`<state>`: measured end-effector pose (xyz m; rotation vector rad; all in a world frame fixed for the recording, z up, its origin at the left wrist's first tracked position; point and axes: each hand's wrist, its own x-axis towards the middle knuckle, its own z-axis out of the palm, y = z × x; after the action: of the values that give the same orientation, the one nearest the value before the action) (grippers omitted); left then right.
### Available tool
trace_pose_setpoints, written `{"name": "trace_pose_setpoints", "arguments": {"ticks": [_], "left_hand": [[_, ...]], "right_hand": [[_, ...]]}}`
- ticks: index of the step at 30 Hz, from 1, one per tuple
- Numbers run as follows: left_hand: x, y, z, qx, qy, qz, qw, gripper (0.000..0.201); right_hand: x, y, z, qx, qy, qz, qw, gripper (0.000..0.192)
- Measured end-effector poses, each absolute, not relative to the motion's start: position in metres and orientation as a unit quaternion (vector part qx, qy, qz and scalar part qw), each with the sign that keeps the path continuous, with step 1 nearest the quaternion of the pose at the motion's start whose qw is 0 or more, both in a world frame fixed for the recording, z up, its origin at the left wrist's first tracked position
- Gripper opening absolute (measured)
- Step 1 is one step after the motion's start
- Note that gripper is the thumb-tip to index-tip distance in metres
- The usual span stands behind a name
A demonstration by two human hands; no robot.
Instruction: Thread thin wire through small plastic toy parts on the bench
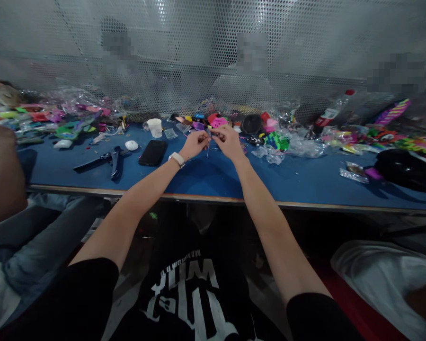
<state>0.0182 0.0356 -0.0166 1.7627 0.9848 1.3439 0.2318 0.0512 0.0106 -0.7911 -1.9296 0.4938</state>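
Both my hands meet above the blue table (213, 182), fingertips almost touching. My left hand (195, 145), with a pale band (177, 159) on its wrist, is closed in a pinch. My right hand (227, 142) is pinched too, around something small and dark that the fingers mostly hide. A thin pale strand (208, 153) hangs down from between the fingertips; which hand grips it I cannot tell. Just behind the hands lies a bright pink and red piece (217, 120). Left of my left hand are a black phone (153, 152) and a white paper cup (155, 127).
A dark folding tool (115, 163) and a white rounded object (131, 145) lie to the left. Colourful pieces and clear plastic bags (305, 144) line the back, with a red-capped bottle (333, 112). A black bag (408, 169) sits far right. Other people are close on both sides.
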Motion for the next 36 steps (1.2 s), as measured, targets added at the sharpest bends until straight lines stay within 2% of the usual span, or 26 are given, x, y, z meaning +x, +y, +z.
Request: {"name": "trace_pose_setpoints", "arguments": {"ticks": [9, 14, 24, 29, 36], "left_hand": [[0.016, 0.043, -0.022, 0.749, 0.405, 0.487, 0.194, 0.022], [0.018, 0.041, -0.021, 0.760, 0.407, 0.478, 0.165, 0.016], [0.015, 0.044, -0.022, 0.767, 0.391, 0.485, 0.156, 0.012], [0.015, 0.046, -0.022, 0.758, 0.383, 0.494, 0.187, 0.013], [0.016, 0.046, -0.024, 0.761, 0.376, 0.482, 0.216, 0.013]], "right_hand": [[0.234, 0.069, -0.004, -0.323, -0.818, 0.147, 0.454, 0.028], [0.234, 0.075, -0.012, -0.326, -0.812, 0.217, 0.432, 0.037], [0.232, 0.076, -0.007, -0.316, -0.762, 0.312, 0.472, 0.061], [0.238, 0.069, 0.000, -0.313, -0.769, 0.336, 0.444, 0.044], [0.244, 0.062, 0.003, -0.303, -0.824, 0.213, 0.429, 0.029]]}}
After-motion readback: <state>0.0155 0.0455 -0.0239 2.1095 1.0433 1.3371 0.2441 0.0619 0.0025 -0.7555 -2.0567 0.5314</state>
